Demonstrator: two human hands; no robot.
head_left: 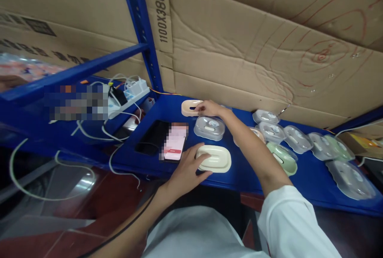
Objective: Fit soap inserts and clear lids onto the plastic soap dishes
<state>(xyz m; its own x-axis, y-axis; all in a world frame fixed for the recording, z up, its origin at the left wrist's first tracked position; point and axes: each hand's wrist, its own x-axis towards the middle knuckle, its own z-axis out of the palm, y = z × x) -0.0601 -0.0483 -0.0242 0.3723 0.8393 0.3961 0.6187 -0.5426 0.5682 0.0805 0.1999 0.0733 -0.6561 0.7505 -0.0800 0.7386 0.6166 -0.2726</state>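
My left hand point(191, 164) grips a cream oval plastic dish point(220, 160) near the front edge of the blue shelf, with fingers along its left end and one finger over its middle. Farther back, my right hand point(211, 108) reaches across and closes on the right end of a pale pink oval plastic piece point(186, 108) with a dark slot in its top. Between the two lies a clear domed plastic cover point(206, 132) with a round label. A phone point(174, 142) with a lit, blurred screen rests left of the cream dish.
Several clear plastic covers point(297, 139) and a green oval dish point(289, 166) stand to the right. A dark flat object point(152, 136) lies beside the phone. White cables run from a power strip point(131, 94) at left. Cardboard point(239, 50) backs the blue shelf point(242, 178).
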